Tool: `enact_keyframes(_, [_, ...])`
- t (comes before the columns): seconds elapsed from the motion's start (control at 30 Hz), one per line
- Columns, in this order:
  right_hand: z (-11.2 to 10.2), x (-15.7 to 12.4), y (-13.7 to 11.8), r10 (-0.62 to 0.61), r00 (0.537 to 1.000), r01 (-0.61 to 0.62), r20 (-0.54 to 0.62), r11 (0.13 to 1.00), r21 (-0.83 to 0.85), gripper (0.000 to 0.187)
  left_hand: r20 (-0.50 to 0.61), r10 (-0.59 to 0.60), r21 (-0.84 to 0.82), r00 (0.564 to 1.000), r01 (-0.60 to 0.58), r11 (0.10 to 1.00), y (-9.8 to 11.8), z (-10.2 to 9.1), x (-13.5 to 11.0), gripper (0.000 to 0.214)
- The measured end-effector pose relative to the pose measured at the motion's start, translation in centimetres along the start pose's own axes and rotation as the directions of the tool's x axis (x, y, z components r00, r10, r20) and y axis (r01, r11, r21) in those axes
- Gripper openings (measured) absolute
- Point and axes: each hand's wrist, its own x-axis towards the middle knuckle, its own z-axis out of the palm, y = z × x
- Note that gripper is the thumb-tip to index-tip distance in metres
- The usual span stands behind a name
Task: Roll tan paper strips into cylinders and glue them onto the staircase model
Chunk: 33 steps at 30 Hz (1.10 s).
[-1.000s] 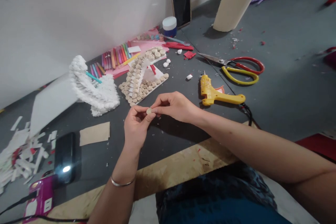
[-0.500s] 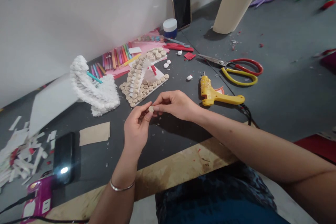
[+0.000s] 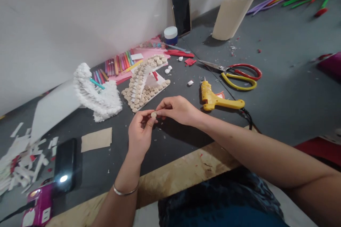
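Note:
Both my hands meet over the dark floor mat and pinch one small tan rolled paper coil (image 3: 153,114). My left hand (image 3: 140,134) holds it from below with thumb and fingertips. My right hand (image 3: 178,109) pinches it from the right side. Just beyond them stands a curved craft piece covered in tan coils (image 3: 142,82) on a white card. A second shape covered in white fluffy rolls (image 3: 94,92) stands to its left. A yellow glue gun (image 3: 217,100) lies right of my right hand.
Red and yellow scissors (image 3: 238,75) lie past the glue gun. A cream paper roll (image 3: 233,13), a phone leaning on the wall (image 3: 180,6) and a small jar (image 3: 171,35) stand at the back. Cut white strips (image 3: 21,156), a black phone (image 3: 64,165) and brown card (image 3: 96,139) lie left.
My hands stay together on the coil, with only small finger movement. The view has shifted a little, so everything sits slightly lower and more to the left.

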Motion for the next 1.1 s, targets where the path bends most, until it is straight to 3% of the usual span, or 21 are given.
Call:
enact_keyframes(0.13, [0.0,-0.1,-0.1,-0.03,0.999,0.031,0.027,0.999,-0.039,0.01,0.038,-0.028,-0.038,0.999,0.03,0.999,0.1,-0.1,0.0,0.031])
enact_keyframes(0.3, [0.0,-0.4,-0.7,-0.063,0.998,0.059,-0.015,0.983,-0.175,0.006,0.073,0.089,0.121,0.993,-0.097,0.988,0.4,-0.4,0.0,0.027])
enact_keyframes(0.4, [0.0,-0.5,-0.8,-0.084,0.995,0.068,-0.047,0.961,-0.267,0.006,0.06,0.094,0.152,0.994,-0.102,0.983,0.6,-0.5,0.0,0.025])
enact_keyframes(0.53, [0.0,-0.4,-0.8,-0.119,0.992,0.096,-0.045,0.931,-0.352,0.008,0.026,0.027,0.037,0.999,-0.028,0.999,0.5,-0.3,0.2,0.027])
enact_keyframes(0.7, [-2.0,-1.3,-3.4,-0.21,0.973,0.155,-0.091,0.897,-0.413,0.013,-0.008,-0.18,-0.236,0.984,0.173,0.956,0.1,-0.3,0.5,0.036])
enact_keyframes(0.77, [-3.8,-2.8,-4.6,-0.265,0.956,0.15,-0.126,0.81,-0.567,0.016,-0.003,-0.241,-0.367,0.97,0.223,0.903,0.2,-0.4,0.5,0.038])
enact_keyframes(0.87, [-6.6,-6.2,-4.5,-0.295,0.945,0.056,-0.139,0.566,-0.823,0.028,0.04,-0.304,-0.526,0.952,0.279,0.804,0.6,-0.6,0.4,0.039])
enact_keyframes(0.97, [-8.8,-9.5,-1.7,-0.254,0.947,-0.105,-0.197,0.338,-0.935,0.038,0.124,-0.35,-0.624,0.929,0.347,0.7,0.9,-0.6,0.2,0.037])
enact_keyframes(1.03, [-9.6,-10.8,0.7,-0.235,0.959,-0.1,-0.161,0.252,-0.963,0.047,0.165,-0.35,-0.653,0.922,0.368,0.662,0.9,-0.5,0.1,0.035])
enact_keyframes(1.1, [-10.1,-11.1,2.5,-0.234,0.961,-0.095,-0.147,0.218,-0.971,0.047,0.164,-0.326,-0.637,0.931,0.352,0.685,0.9,-0.3,-0.1,0.033])
